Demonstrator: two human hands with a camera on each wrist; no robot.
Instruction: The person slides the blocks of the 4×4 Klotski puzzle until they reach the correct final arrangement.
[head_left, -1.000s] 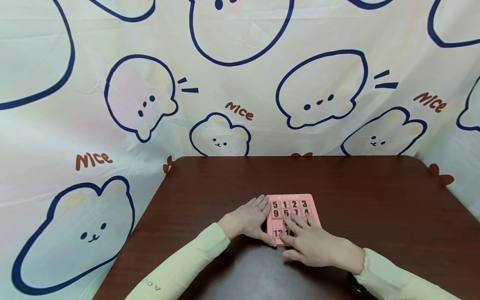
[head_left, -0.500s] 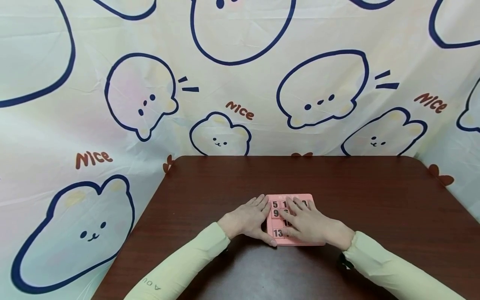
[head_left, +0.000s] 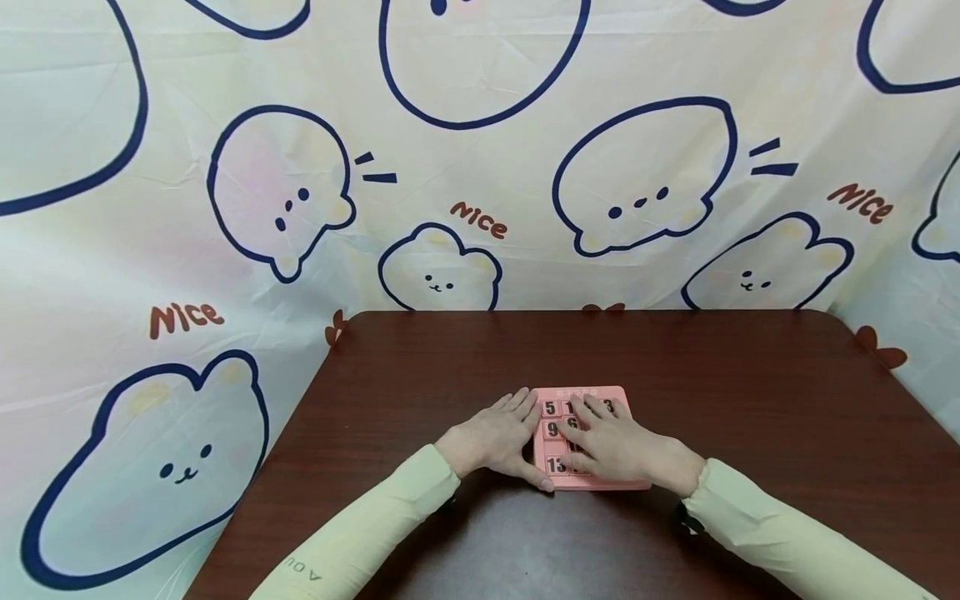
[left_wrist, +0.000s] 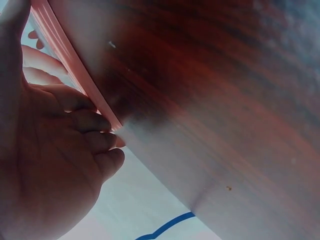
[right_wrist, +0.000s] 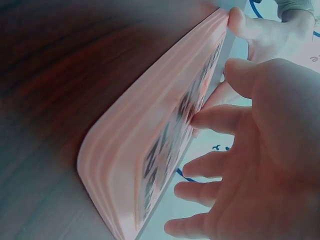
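Observation:
A pink number slide puzzle (head_left: 581,484) lies flat on the table, with black numbers on its tiles. In the head view, tiles 5, 9 and 13 show along its left side, with a gap between 9 and 13. My left hand (head_left: 501,436) rests along the puzzle's left edge, fingers straight and thumb at the near left corner. My right hand (head_left: 618,442) lies spread over the tiles and hides much of the right side. In the right wrist view, its index fingertip (right_wrist: 200,120) touches the tile face while the other fingers (right_wrist: 192,192) extend above it.
The dark brown wooden table (head_left: 420,358) stretches around the puzzle on all sides. Behind it hangs a pale cloth (head_left: 525,167) printed with blue-outlined cartoon bears.
My right hand has moved away from me over the puzzle from its near edge, then stayed nearly still. Tile 9 has slid slightly toward me. My left hand has stayed in place.

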